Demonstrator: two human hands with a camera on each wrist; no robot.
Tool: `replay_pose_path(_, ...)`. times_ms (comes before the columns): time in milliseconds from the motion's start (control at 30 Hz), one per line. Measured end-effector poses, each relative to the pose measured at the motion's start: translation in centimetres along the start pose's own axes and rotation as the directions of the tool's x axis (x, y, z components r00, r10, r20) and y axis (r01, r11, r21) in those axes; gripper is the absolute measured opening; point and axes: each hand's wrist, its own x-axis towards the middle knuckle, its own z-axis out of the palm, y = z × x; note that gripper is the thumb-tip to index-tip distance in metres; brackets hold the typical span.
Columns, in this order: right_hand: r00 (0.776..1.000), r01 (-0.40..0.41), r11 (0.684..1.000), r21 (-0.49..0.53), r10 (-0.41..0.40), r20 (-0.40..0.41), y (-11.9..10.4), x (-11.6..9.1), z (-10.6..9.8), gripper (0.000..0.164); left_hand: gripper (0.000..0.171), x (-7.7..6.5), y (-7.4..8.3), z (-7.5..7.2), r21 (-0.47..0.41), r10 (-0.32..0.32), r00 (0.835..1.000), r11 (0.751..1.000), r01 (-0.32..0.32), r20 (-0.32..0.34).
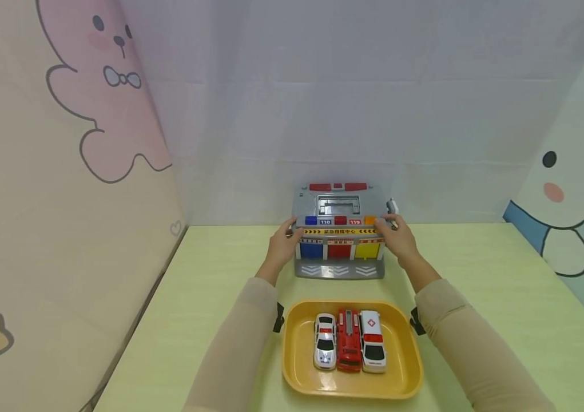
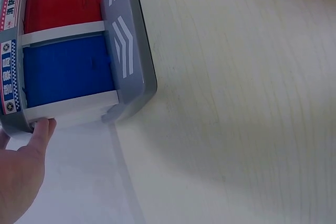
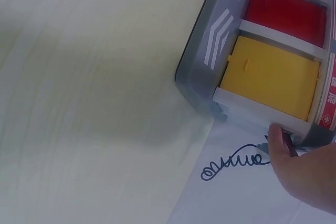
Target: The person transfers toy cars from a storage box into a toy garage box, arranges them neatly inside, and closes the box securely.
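Observation:
A grey toy garage (image 1: pixel 340 232) stands against the back wall, with a yellow strip across its front. Below the strip are a blue door (image 2: pixel 68 72), a red door (image 1: pixel 339 250) and a yellow door (image 3: pixel 270 77), all down. My left hand (image 1: pixel 282 246) grips the garage's left side, beside the blue door. On the opposite side my right hand (image 1: pixel 400 240) holds it, thumb on the front near the orange block. Close to that hand, a dark coiled cord (image 3: pixel 236 158) hangs at the garage's side. Part of each hand is hidden by the garage.
Nearer me, a yellow tray (image 1: pixel 405 377) lies between my forearms. It holds a white police car (image 1: pixel 325 343), a red fire truck (image 1: pixel 349 343) and a white ambulance (image 1: pixel 372 343), side by side. A white cloth wall (image 1: pixel 271 126) borders the back of the pale table (image 1: pixel 477 274).

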Motion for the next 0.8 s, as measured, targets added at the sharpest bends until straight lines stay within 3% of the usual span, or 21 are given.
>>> replay_pose_path(267,1.0,-0.005,1.0,-0.019,0.005,-0.019,-0.14,-0.16,0.15,0.061,0.052,-0.15,0.08,-0.02,0.03,0.032,0.999,0.999,-0.032,0.001)
replay_pose_path(800,0.999,-0.017,0.999,0.048,0.015,0.037,-0.12,-0.21,-0.13,0.064,0.052,-0.19,0.04,0.1,0.051,0.033,0.999,0.998,-0.033,0.0)
